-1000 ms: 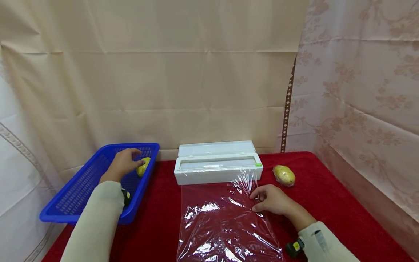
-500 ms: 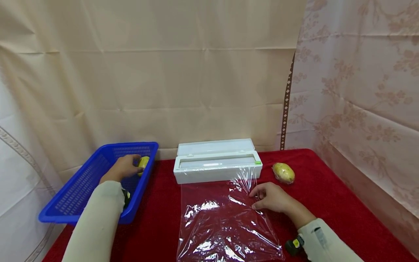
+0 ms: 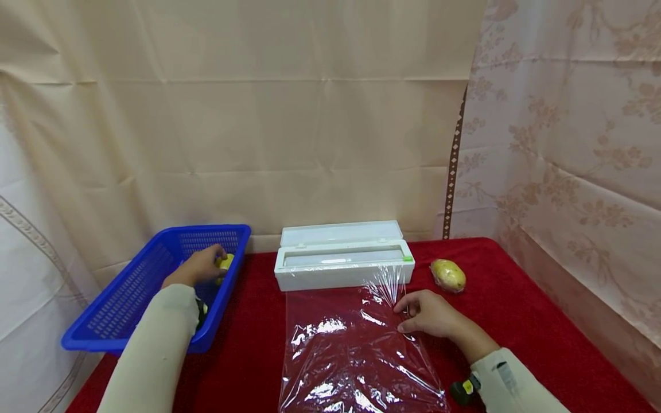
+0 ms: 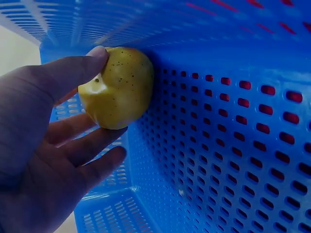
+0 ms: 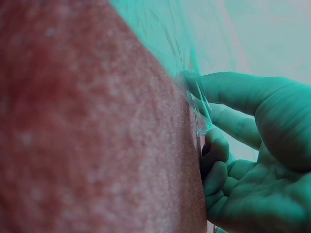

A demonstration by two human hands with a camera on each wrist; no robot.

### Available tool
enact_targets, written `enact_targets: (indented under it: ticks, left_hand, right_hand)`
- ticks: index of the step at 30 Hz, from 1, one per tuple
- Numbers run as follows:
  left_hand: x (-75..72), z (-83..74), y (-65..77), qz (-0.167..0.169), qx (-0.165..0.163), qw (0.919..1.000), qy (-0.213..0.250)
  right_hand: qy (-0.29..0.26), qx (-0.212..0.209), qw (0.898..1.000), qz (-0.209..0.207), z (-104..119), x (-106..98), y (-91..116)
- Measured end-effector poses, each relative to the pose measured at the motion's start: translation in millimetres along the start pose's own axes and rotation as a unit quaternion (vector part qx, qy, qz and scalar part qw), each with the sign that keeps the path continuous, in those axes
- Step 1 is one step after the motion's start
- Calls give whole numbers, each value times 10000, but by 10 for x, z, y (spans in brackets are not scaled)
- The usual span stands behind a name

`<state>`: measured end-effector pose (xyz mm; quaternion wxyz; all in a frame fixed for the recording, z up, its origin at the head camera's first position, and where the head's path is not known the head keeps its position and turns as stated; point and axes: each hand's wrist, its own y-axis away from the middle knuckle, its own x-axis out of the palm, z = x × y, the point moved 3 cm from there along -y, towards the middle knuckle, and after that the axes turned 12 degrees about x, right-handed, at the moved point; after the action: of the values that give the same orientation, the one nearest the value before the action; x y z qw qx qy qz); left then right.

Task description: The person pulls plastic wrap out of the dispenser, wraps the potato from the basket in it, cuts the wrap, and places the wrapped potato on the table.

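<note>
My left hand (image 3: 203, 265) reaches into the blue plastic basket (image 3: 124, 281) and grips a yellow speckled fruit (image 4: 119, 90), thumb on one side and fingers around the other. In the left wrist view the fruit lies close against the basket's perforated wall. A sheet of clear plastic wrap (image 3: 335, 355) spreads over the red cloth from a white dispenser box (image 3: 343, 278) with its lid raised. My right hand (image 3: 428, 314) holds the sheet's right edge, where creases gather at the fingertips. In the right wrist view the plastic film (image 5: 170, 39) bunches at the thumb and curled fingers.
To the right of the dispenser lies another yellow fruit (image 3: 448, 275), wrapped in clear film. A red cloth (image 3: 516, 321) covers the table. Beige curtain (image 3: 320, 126) hangs behind, and a patterned curtain (image 3: 578, 149) borders the right side.
My left hand has lowered onto the yellow fruit in the basket and closed around it. The right hand stays in place at the plastic wrap.
</note>
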<state>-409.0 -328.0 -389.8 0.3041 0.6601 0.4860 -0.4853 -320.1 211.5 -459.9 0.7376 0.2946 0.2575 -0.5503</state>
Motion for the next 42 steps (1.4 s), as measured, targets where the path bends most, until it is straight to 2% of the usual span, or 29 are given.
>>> enact_targets:
  ticks: [5, 12, 20, 25, 36, 42]
  left_hand:
    - [-8, -16, -5, 78, -191, 9998, 54]
    - [-31, -71, 35, 415, -489, 9978, 144]
    - [-71, -79, 45, 387, -784, 9959, 244]
    - [-159, -94, 24, 187, -817, 9963, 172]
    - [-425, -262, -23, -545, -484, 9972, 139]
    - [-569, -328, 42, -962, -444, 9940, 269]
  right_hand:
    - [-3, -25, 10000, -20, 6, -7, 5]
    - [-29, -23, 10000, -5, 16, -30, 9]
    - [41, -163, 9999, -32, 14, -42, -1]
    - [-11, -117, 9999, -50, 8, -25, -2]
    - [-60, -93, 9999, 5, 13, -3, 1]
    - [-48, -140, 9999, 45, 5, -3, 18]
